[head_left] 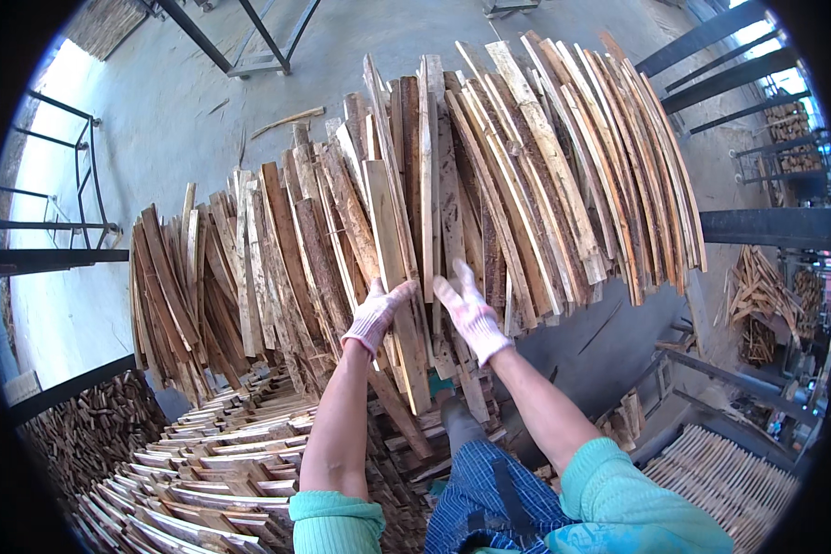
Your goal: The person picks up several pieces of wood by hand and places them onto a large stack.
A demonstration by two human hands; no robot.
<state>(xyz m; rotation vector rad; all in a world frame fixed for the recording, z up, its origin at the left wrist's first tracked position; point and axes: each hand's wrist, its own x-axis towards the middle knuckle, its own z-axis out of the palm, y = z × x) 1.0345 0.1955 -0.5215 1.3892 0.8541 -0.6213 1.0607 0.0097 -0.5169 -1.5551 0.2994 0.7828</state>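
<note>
A pale, flat wooden plank [385, 217] slants toward me across the front of a row of rough boards. My left hand [371, 319], in a whitish knitted glove, grips it around the middle, its thumb lying across the face. To the right, my right hand [475, 319], gloved the same way, has its thumb and fingers spread and wraps around nothing. Its thumb is close to a narrow upright strip of wood [427, 185]. The undersides of both hands are hidden.
Bark-edged boards [563, 175] lean in a long row left and right. A layered wood stack [212, 462] rises at lower left. Dark metal beams [766, 227] and frames [88, 175] flank the row. Slats [725, 480] lie at lower right. A loose stick [288, 121] is on the concrete floor.
</note>
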